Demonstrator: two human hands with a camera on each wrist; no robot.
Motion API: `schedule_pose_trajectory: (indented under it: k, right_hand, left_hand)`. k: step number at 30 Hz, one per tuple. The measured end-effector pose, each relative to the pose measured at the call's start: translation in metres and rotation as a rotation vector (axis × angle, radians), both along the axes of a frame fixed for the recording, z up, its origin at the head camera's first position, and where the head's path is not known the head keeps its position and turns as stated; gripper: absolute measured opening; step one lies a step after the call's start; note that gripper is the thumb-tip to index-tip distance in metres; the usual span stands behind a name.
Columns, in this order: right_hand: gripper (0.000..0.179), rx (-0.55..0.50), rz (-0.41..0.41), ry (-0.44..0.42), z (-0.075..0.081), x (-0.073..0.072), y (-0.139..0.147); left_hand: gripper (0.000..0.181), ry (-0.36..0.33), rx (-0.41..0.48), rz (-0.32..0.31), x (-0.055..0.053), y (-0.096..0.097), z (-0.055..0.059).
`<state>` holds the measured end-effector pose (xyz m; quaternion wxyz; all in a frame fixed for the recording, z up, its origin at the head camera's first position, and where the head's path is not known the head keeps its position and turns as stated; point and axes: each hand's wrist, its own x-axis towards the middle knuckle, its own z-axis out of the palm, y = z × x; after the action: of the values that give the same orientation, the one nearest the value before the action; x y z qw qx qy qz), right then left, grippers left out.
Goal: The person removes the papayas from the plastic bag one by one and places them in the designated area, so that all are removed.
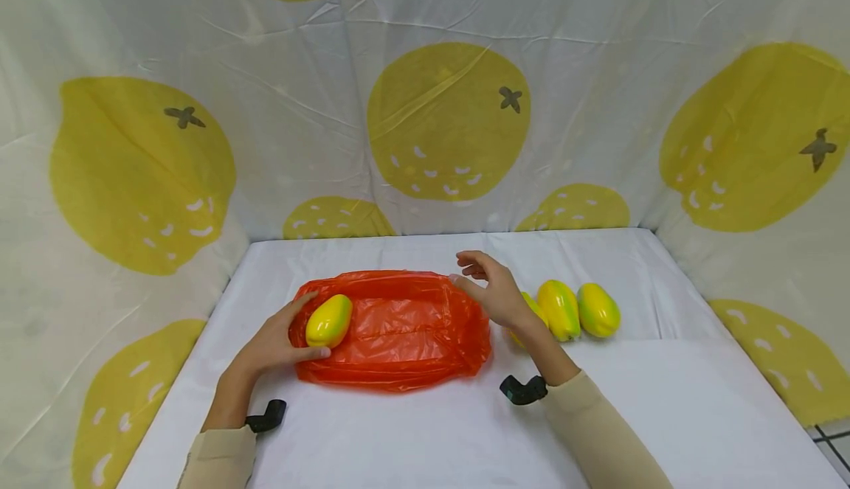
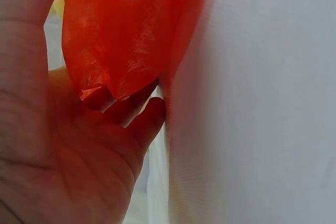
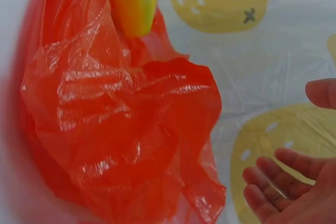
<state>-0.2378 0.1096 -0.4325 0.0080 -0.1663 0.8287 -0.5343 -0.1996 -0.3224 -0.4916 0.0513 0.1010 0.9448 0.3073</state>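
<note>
An orange-red plastic bag (image 1: pixel 398 330) lies spread on the white cloth, its mouth facing up. One glossy yellow-green papaya (image 1: pixel 330 321) is in the bag's left end. My left hand (image 1: pixel 275 338) spans that end, thumb along the near side and fingers at the far side. In the left wrist view, the left fingers (image 2: pixel 144 121) touch the bag from outside, some seen through the film. Over the bag's far right corner, my right hand (image 1: pixel 490 288) is held with loosely bent fingers and nothing in it. The right wrist view shows it apart from the bag.
Three more papayas (image 1: pixel 559 310) lie in a row to the right of the bag; the right wrist partly hides the nearest one. A lemon-print curtain (image 1: pixel 285 105) hangs behind and at both sides of the cloth-covered table (image 1: pixel 664 400).
</note>
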Motion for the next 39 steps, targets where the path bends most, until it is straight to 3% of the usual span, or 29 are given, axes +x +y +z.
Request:
schedule_pose_trajectory:
  k: [9,18,39]
  right_hand:
    - [0.053,-0.002,0.045,-0.029,-0.011,0.000,-0.037]
    - [0.058,-0.004,0.107,-0.047,-0.010,0.003,-0.065]
    - [0.068,0.094,0.147,-0.089,-0.023,0.018,-0.123]
  left_hand:
    - [0.123,-0.014,-0.009,0.014,0.001,0.000,0.000]
    - [0.122,-0.021,-0.004,0.005,0.001,-0.001,0.001]
    - [0.123,-0.005,0.008,-0.003,0.003,0.001,0.001]
